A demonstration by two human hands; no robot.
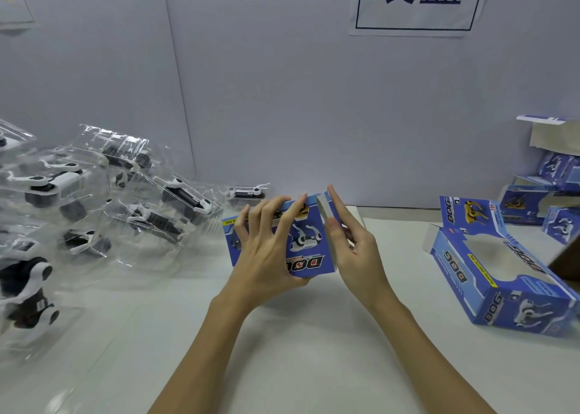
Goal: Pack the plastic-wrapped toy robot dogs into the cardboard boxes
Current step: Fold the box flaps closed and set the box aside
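Head view shows both hands on a blue cardboard box [309,244] held just above the surface [314,335], left hand [266,250] gripping its face, right hand [351,241] flat-fingered against the end flap [326,206]; wrapped toy dogs [125,200] lie left; advisable: steady the box, press flap squarely.

box [309,244] contents hidden, hands [266,250] cover its front, wall sign [419,2] cropped

1. A blue cardboard box [309,244] printed with a white-and-black robot dog and red-and-white "DOG" lettering is gripped by the left hand [266,250].
2. White-and-black toy dogs in clear plastic bags [131,200] are seen left of that hand.
3. A blue windowed box [502,275] bearing a yellow dog picture is seen right of the right hand [354,244].
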